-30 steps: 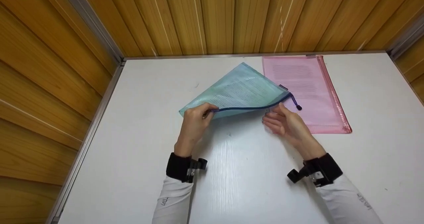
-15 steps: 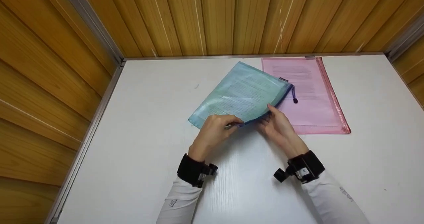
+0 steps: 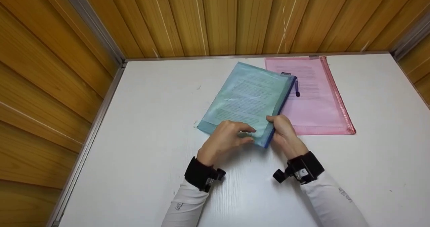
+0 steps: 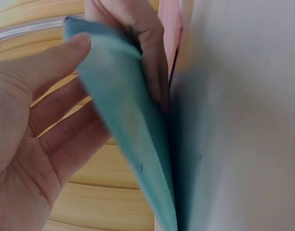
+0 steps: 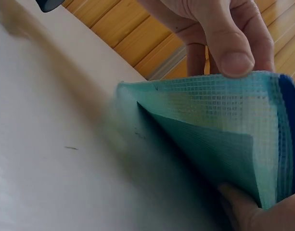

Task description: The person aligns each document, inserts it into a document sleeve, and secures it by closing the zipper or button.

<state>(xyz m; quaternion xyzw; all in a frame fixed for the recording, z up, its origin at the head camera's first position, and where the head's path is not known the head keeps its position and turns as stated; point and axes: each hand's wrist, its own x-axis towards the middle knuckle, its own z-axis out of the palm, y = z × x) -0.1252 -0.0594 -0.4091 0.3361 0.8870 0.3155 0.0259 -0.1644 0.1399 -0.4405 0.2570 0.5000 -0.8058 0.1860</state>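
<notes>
A teal mesh zip document bag (image 3: 248,99) with a printed sheet inside lies slanted, its near edge raised off the table. My right hand (image 3: 285,133) grips the bag's dark blue zip edge, thumb on top and fingers beneath. At the near edge my left hand (image 3: 228,138) has its thumb and fingers spread apart, loosely around the edge. In the left wrist view, that hand's thumb (image 4: 65,57) overlaps the bag's underside (image 4: 118,106) and its fingers pass behind it. The right wrist view shows the mesh corner (image 5: 224,101) between both hands. A dark zip pull (image 3: 297,93) hangs at the far end.
A pink zip document bag (image 3: 319,116) with a printed sheet lies flat at the back right, partly under the teal one. The white table (image 3: 141,136) ends at a wood-panelled wall (image 3: 218,22) behind and another on the left.
The teal bag has turned so its zip edge runs along the right side. My left hand has moved right and loosened from the zip edge; my right hand now grips that edge.
</notes>
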